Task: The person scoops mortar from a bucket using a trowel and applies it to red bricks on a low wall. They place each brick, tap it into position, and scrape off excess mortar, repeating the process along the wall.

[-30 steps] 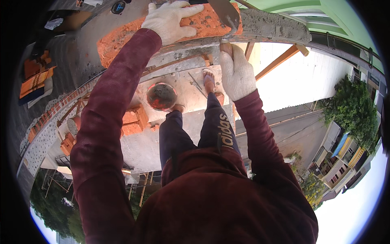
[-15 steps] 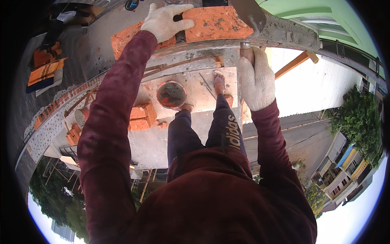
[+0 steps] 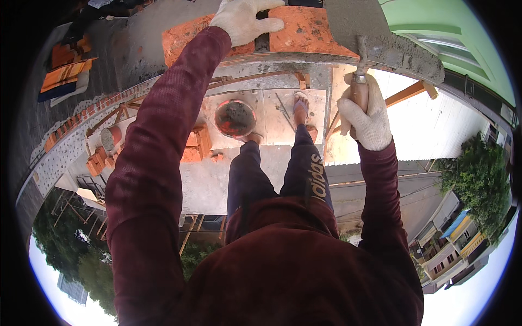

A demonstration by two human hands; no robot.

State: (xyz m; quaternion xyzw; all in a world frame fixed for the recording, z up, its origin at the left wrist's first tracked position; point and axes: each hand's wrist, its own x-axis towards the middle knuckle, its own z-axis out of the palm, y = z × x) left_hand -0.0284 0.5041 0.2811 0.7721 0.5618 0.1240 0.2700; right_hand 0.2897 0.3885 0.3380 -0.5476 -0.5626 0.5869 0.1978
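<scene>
My left hand, in a pale knitted glove, rests with thumb and finger spread at the gap between two orange bricks on the wall top. One brick lies to its left, partly under the hand. The other brick lies to its right. My right hand, also gloved, is closed round the wooden handle of a trowel. The trowel's grey blade is hard to tell from the mortar spread along the wall beyond the right brick.
Below the wall, a bucket of mortar stands by my feet on pale boards. Stacked bricks lie left of it. A wooden beam juts out at the right. Folded cloths lie at the far left.
My right hand has moved right with the trowel. The right brick's top shows fewer grey mortar specks. My left hand stays at the gap, while the whole view has shifted slightly.
</scene>
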